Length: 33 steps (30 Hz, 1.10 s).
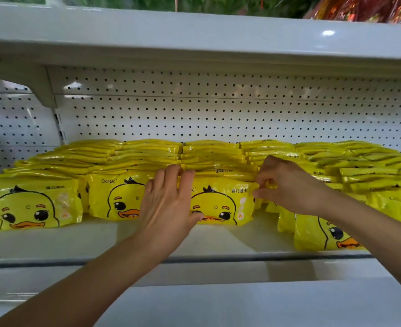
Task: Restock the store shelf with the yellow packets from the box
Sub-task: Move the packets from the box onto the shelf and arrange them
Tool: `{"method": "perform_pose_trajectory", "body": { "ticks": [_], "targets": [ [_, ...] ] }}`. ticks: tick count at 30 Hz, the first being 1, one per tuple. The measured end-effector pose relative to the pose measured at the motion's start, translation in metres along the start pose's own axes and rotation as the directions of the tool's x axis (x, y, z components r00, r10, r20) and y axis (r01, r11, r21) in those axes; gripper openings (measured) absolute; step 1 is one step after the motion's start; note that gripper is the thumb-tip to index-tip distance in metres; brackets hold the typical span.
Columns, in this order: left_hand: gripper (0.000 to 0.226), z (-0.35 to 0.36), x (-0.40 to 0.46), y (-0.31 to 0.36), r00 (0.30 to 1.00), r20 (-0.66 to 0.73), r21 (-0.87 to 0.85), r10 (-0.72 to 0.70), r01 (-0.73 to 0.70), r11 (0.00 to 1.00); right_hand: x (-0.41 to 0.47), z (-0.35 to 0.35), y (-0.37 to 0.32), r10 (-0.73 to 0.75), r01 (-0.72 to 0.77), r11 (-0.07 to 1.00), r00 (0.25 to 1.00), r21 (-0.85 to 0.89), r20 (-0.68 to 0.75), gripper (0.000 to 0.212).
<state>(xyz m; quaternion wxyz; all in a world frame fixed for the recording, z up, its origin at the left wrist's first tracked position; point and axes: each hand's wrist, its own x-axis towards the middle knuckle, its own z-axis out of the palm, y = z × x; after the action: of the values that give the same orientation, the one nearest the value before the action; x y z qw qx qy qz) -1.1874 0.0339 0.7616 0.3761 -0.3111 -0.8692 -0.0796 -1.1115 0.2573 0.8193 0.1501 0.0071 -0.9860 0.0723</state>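
Observation:
Several rows of yellow duck-face packets stand upright on the white shelf point(100, 241). The front packet of the middle row point(220, 204) stands between my two hands. My left hand point(166, 204) lies with straight fingers against that packet's left end, overlapping the neighbouring packet point(114, 197). My right hand point(286, 185) pinches the packet's top right corner with curled fingers. Further right, a packet point(322, 232) stands nearer the shelf's front edge than the others. The box is out of view.
A perforated white back panel point(218, 114) closes the shelf behind the packets. The upper shelf point(194, 41) overhangs above, with red and orange goods point(371, 8) on it. A bare strip of shelf runs in front of the packets.

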Motion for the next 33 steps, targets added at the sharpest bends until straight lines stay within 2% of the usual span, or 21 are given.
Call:
{"method": "perform_pose_trajectory", "body": {
  "ticks": [3, 6, 9, 11, 14, 17, 22, 24, 26, 27, 30, 33],
  "targets": [
    [0.079, 0.000, 0.000, 0.004, 0.999, 0.030, 0.014, 0.026, -0.026, 1.000, -0.003, -0.006, 0.007, 0.004, -0.004, 0.995, 1.000, 0.095, -0.003, 0.037],
    [0.077, 0.003, -0.002, 0.006, 0.999, 0.038, 0.001, 0.031, -0.031, 1.000, -0.009, -0.011, 0.011, -0.001, 0.005, 0.981, 1.000, 0.195, -0.019, 0.041],
    [0.077, 0.003, -0.001, 0.008, 0.999, 0.047, -0.081, 0.010, -0.007, 0.997, -0.011, 0.000, 0.007, 0.059, -0.049, 0.989, 0.996, 0.137, -0.068, 0.014],
    [0.078, 0.002, 0.000, 0.009, 0.999, 0.052, -0.104, 0.010, -0.005, 0.995, -0.007, 0.007, 0.003, 0.110, -0.104, 0.991, 0.991, 0.082, -0.078, 0.022],
    [0.077, -0.001, 0.000, 0.008, 0.998, 0.052, -0.125, 0.022, -0.015, 0.992, -0.002, 0.008, -0.004, 0.099, -0.091, 0.991, 0.991, 0.093, -0.085, 0.013],
    [0.081, -0.001, -0.002, 0.008, 0.998, 0.031, -0.100, 0.060, -0.057, 0.993, 0.000, 0.005, 0.000, 0.127, -0.121, 0.991, 0.987, 0.061, -0.100, 0.034],
    [0.089, 0.007, 0.003, 0.007, 0.991, 0.027, -0.008, 0.130, -0.129, 0.992, -0.004, 0.012, -0.001, 0.139, -0.142, 0.990, 0.984, -0.017, -0.113, 0.046],
    [0.095, 0.008, 0.005, 0.003, 0.990, 0.031, 0.026, 0.141, -0.142, 0.990, -0.005, 0.015, -0.004, 0.137, -0.148, 0.987, 0.980, -0.068, -0.144, 0.038],
    [0.103, 0.008, 0.002, -0.002, 0.989, 0.032, 0.038, 0.144, -0.145, 0.989, -0.009, 0.013, -0.006, 0.156, -0.178, 0.979, 0.969, -0.104, -0.189, 0.015],
    [0.105, 0.007, -0.001, -0.003, 0.990, 0.036, 0.029, 0.135, -0.136, 0.990, -0.012, 0.011, -0.007, 0.165, -0.191, 0.975, 0.964, -0.111, -0.209, 0.022],
    [0.101, 0.001, -0.007, 0.000, 0.993, 0.054, -0.024, 0.101, -0.100, 0.995, -0.021, 0.008, -0.014, 0.139, -0.160, 0.985, 0.958, -0.065, -0.252, 0.067],
    [0.096, -0.006, -0.005, 0.011, 0.984, 0.140, -0.058, 0.111, -0.104, 0.993, -0.022, 0.013, -0.028, 0.090, -0.106, 0.974, 0.992, -0.200, -0.090, 0.101]
  ]
}}
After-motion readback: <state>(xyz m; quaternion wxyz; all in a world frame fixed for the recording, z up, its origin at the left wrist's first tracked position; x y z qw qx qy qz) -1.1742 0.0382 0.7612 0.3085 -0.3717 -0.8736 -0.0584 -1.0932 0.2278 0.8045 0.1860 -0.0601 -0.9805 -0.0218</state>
